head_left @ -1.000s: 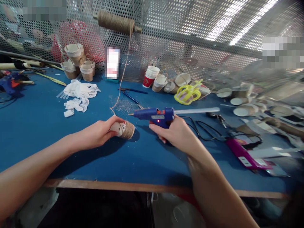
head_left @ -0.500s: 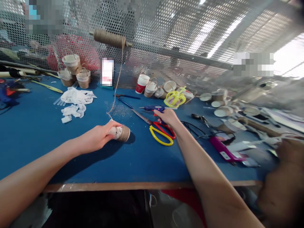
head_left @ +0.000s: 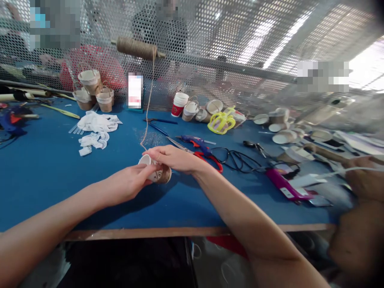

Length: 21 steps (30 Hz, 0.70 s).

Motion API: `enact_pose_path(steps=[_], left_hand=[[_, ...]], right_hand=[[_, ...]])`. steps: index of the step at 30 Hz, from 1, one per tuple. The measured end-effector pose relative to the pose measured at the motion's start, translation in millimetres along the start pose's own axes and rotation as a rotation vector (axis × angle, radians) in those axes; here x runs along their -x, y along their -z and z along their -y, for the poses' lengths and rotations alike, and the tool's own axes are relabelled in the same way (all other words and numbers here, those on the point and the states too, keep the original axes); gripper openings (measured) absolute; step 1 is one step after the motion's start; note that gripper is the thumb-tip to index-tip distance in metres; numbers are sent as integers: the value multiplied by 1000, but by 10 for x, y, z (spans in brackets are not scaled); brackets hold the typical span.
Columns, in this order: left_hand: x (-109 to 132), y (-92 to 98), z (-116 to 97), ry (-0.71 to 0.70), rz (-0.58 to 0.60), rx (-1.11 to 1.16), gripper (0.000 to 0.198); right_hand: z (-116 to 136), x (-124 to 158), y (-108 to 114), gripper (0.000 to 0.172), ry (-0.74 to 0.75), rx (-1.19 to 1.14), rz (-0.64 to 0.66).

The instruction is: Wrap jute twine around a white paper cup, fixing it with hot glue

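My left hand (head_left: 132,181) is closed around a small paper cup (head_left: 165,176) that lies tilted above the table, its white open rim facing left. Brown twine is wound around the cup's base end. From the cup a strand of twine (head_left: 148,120) rises to a spool (head_left: 135,48) on the mesh. My right hand (head_left: 175,158) grips the cup from above; its fingertips meet the twine at the rim and are partly hidden. Just beyond it rests a blue glue gun (head_left: 196,143), with scissors (head_left: 218,165) partly covered by the right hand and wrist.
Twine-wrapped cups (head_left: 105,100) are stacked at the back left, near white crumpled strips (head_left: 97,121). A red-and-white cup stack (head_left: 179,105) and a yellow woven piece (head_left: 221,122) stand behind. A purple power strip (head_left: 283,184) lies right. Another person's arm (head_left: 357,224) is at the right edge.
My right hand has let go of the glue gun, leaving it on the table, and moved left onto the cup. The cup has shifted slightly right and turned, showing its open rim.
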State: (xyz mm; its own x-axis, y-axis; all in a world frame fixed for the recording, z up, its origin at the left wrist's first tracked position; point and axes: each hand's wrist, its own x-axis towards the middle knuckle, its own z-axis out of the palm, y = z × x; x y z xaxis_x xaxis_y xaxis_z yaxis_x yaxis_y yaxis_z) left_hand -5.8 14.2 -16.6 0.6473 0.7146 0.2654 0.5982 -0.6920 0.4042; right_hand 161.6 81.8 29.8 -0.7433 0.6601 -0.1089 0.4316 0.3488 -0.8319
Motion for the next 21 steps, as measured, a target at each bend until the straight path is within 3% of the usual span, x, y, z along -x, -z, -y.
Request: enact_pose_path(steps=[6,10,16,21], left_hand=[[4,108,-110,18,12,127,36],[10,194,-169,119,12,304,41],[21,174,-176,207,-31,515,49],[9,161,-179,258,-21,639,44]], right_hand=[[38,85,-60,18,-4,-296,-241],[43,225,-1,15,98,-288,-392],[-15,307,-23,14,177,-313,-586],[-55,345,-16,15,196,-275,-645]])
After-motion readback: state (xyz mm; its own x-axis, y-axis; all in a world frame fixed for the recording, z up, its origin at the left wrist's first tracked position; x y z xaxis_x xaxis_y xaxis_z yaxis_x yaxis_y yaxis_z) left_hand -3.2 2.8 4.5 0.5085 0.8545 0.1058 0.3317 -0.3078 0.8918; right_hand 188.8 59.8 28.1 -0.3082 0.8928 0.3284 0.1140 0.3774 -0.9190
